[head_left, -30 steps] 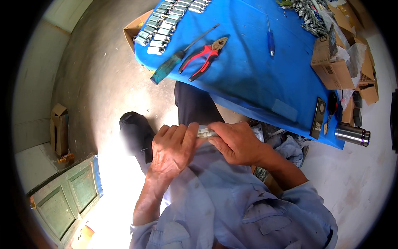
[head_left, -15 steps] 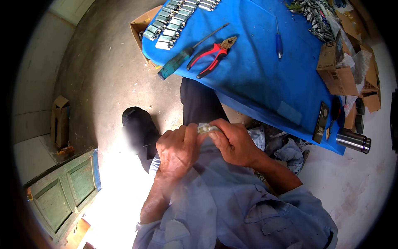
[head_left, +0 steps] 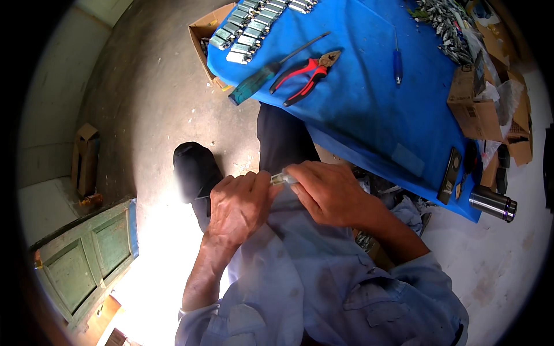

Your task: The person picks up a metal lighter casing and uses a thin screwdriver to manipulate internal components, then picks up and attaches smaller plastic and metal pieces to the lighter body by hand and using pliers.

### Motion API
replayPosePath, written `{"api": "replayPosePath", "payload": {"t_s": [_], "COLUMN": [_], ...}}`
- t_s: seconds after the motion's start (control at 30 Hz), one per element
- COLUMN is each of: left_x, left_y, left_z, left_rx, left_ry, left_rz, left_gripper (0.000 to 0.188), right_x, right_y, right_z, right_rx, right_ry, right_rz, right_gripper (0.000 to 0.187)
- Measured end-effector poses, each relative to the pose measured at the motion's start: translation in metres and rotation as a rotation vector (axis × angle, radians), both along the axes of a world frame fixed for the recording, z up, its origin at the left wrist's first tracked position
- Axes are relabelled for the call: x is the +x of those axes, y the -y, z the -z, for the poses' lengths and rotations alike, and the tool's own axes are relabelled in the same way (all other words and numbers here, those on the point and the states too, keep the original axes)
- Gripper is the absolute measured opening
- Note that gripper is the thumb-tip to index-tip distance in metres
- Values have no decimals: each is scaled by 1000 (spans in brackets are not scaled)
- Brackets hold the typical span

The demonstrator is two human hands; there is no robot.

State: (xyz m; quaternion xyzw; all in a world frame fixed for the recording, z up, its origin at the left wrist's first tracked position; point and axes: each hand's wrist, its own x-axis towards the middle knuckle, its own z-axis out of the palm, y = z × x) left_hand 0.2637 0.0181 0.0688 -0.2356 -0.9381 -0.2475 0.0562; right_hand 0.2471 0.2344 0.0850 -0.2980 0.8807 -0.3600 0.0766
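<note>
Between my two hands, above my lap, is a small whitish, partly clear piece (head_left: 281,179) with a metallic look; its exact kind cannot be made out. My left hand (head_left: 239,202) pinches its left end, the fingers curled. On its right end, the thumb and fingertips of my right hand (head_left: 326,190) are closed, hiding part of it. Beyond my hands, on the blue-covered table, lie red-and-black pliers (head_left: 306,76), a green-handled screwdriver (head_left: 254,84) and a thin blue-handled screwdriver (head_left: 397,63).
Rows of small silvery metal pieces (head_left: 249,40) lie at the table's far left, beside an open cardboard box (head_left: 199,43). At the far right are a heap of metal parts (head_left: 444,29) and torn cartons (head_left: 473,109). A steel flask (head_left: 492,203) is near the right corner.
The small piece has been turned slightly, and my right hand has rolled over it, showing more of its back. The table and tools appear shifted a little rightward and up.
</note>
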Motion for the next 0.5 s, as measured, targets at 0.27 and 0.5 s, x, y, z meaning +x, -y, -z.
{"api": "replayPosePath", "payload": {"t_s": [0.27, 0.5], "left_x": [3, 5], "left_y": [-8, -13], "left_z": [11, 27], "left_rx": [-1, 172], "left_ry": [112, 225], "left_rz": [-267, -554], "left_gripper": [26, 28], "right_x": [-5, -6], "right_y": [24, 47], "right_z": [37, 65], "right_rx": [-100, -196], "right_ry": [-31, -150], "right_rz": [149, 276], "right_gripper": [16, 17]}}
